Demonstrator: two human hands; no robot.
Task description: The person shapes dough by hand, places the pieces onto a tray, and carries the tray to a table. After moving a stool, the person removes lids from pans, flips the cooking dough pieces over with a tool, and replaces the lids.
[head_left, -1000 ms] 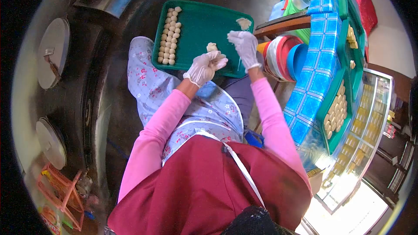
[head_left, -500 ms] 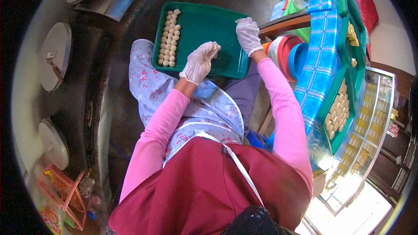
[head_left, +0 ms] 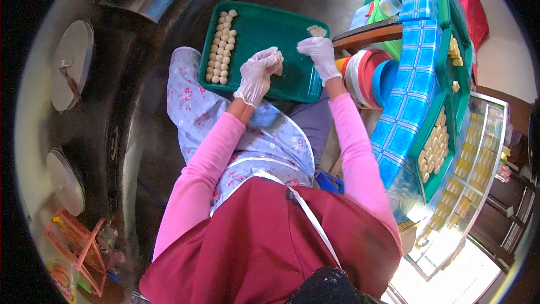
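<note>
A green tray (head_left: 269,10) rests across my lap, with several rows of round off-white dough balls (head_left: 224,45) along its left side. My left hand (head_left: 254,79), in a clear thin glove, is closed around a pale lump of dough (head_left: 277,63) above the middle of the tray. Over the tray's right side, my gloved right hand (head_left: 319,56) has its fingers pinched together; what lies between them is too small to make out. Just beyond its fingers, a rough piece of dough (head_left: 316,31) sits at the tray's far right corner.
To the right, a table with a blue checked cloth (head_left: 413,73) carries green trays, one holding several pale pieces (head_left: 434,149). Red and blue tubs (head_left: 386,79) stand below its edge. Round metal lids (head_left: 73,65) and an orange plastic basket (head_left: 79,247) are on the left.
My right hand has drawn back toward me from the tray's far right corner, uncovering the rough dough piece. My left hand keeps its lump and has barely shifted.
</note>
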